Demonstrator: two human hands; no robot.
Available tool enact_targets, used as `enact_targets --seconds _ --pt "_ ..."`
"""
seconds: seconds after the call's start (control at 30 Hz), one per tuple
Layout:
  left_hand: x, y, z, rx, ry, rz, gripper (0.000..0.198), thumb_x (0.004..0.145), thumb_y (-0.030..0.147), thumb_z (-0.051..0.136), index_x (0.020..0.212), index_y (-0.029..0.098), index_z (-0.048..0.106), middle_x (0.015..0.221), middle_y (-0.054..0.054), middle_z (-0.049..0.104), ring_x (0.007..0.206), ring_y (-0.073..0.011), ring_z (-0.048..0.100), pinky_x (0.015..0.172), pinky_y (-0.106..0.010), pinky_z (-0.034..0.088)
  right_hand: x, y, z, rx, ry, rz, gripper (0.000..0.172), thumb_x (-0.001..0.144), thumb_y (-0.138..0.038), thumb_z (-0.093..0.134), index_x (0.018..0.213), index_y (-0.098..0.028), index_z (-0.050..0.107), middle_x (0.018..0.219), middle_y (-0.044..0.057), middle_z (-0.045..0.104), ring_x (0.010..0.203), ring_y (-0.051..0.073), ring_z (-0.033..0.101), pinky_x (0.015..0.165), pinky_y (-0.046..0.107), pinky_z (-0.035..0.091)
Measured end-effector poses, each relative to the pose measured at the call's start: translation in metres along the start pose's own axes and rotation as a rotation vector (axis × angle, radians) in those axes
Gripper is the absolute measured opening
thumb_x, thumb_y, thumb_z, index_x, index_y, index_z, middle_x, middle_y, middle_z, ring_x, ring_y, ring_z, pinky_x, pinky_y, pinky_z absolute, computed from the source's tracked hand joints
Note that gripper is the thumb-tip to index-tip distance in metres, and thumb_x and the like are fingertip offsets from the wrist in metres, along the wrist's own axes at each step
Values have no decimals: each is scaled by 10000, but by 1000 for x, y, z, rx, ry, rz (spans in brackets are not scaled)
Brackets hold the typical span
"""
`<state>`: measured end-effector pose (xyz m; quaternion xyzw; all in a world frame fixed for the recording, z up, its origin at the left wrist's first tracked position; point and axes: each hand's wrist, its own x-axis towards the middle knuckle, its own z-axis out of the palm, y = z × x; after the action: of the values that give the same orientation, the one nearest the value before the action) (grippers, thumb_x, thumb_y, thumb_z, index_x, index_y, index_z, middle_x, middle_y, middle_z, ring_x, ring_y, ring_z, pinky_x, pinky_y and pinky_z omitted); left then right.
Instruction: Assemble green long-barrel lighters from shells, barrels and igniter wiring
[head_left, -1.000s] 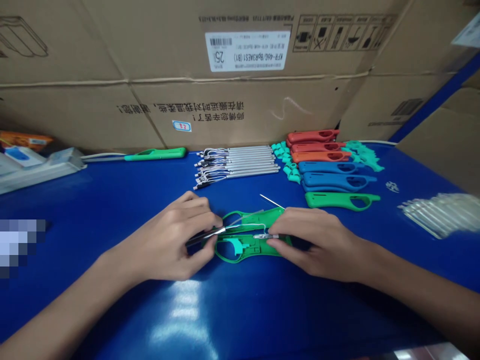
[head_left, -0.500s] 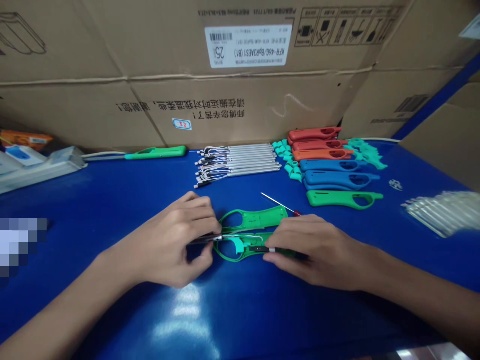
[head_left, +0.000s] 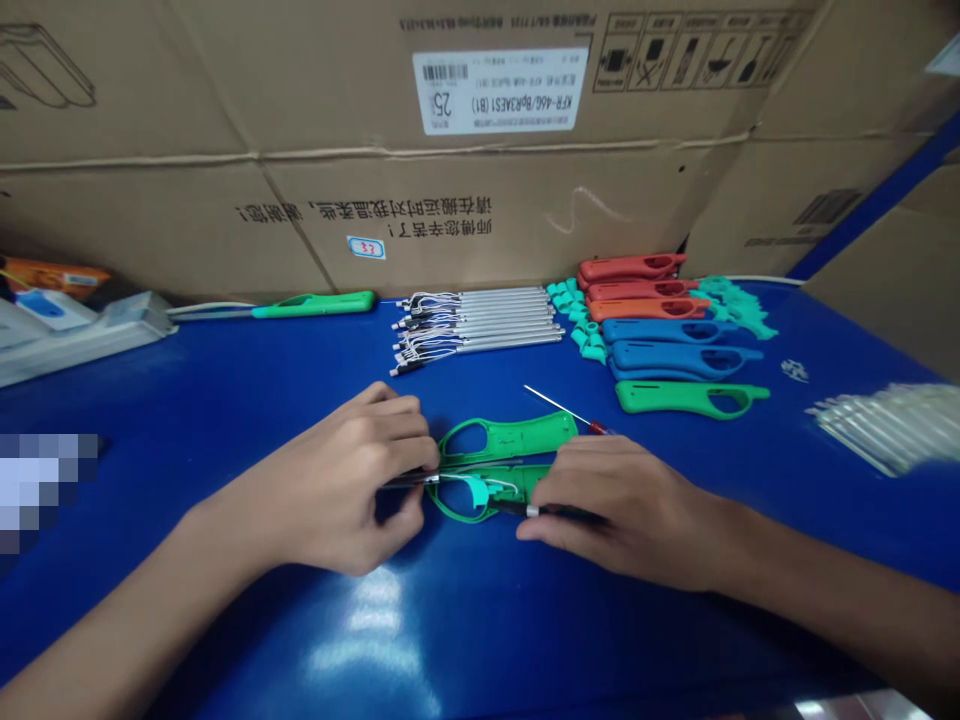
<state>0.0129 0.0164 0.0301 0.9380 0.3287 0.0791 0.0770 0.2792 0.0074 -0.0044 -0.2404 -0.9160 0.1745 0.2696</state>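
Note:
My left hand (head_left: 364, 480) pinches a slim metal tube (head_left: 420, 480) at the left end of two green lighter shell halves. My right hand (head_left: 611, 505) closes on a black igniter piece (head_left: 531, 511) with a silver band, over the near shell half (head_left: 534, 478); the fingers hide part of both. Between my hands, a teal trigger (head_left: 477, 491) sits in the near half, and a white wire (head_left: 491, 481) runs above it. The far shell half (head_left: 525, 438) lies inner side up. A thin screwdriver (head_left: 559, 406) rests behind it, its handle touching or close to my right hand.
Behind lie bundled metal tubes with wires (head_left: 502, 320), teal pieces (head_left: 585, 330) and red, orange, blue (head_left: 667, 358) and green shells. Clear-looking tubes (head_left: 892, 425) are at the right. A green lighter (head_left: 322, 303) and power strip (head_left: 112, 330) lie left. A cardboard wall (head_left: 337, 100) closes the back.
My right hand has shifted slightly down and left with the black piece, and its thumb reaches out further. The white wire's loop has moved. My left hand stays nearly still.

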Motion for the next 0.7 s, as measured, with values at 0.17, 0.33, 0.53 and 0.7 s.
enact_targets --seconds 0.17,0.33,0.53,0.7 --pt "-1 1 0 23 -6 -9 109 789 202 535 724 187 621 701 -19 561 722 -201 527 771 -395 345 0 -1 2 -1 17 -12 186 917 -301 657 793 -163 661 664 -35 602 638 100 512 679 222 385" --pt "0 2 1 40 -4 -8 146 825 228 528 715 188 616 700 -22 563 730 -204 522 765 -395 339 1 -1 2 3 14 -13 196 930 -316 639 799 -172 660 678 -36 614 644 100 520 678 224 391" --pt "-1 2 1 28 23 -20 118 832 226 537 819 192 649 749 -25 577 751 -203 530 794 -403 356 2 -4 2 22 21 -25 204 938 -317 628 801 -171 667 670 -39 607 648 95 515 681 220 402" --pt "3 7 6 -41 16 -47 171 840 237 533 953 178 647 900 -63 607 865 -237 545 847 -435 391 2 -5 4 17 32 -36 205 938 -327 626 810 -174 674 676 -36 623 663 103 521 698 228 408"
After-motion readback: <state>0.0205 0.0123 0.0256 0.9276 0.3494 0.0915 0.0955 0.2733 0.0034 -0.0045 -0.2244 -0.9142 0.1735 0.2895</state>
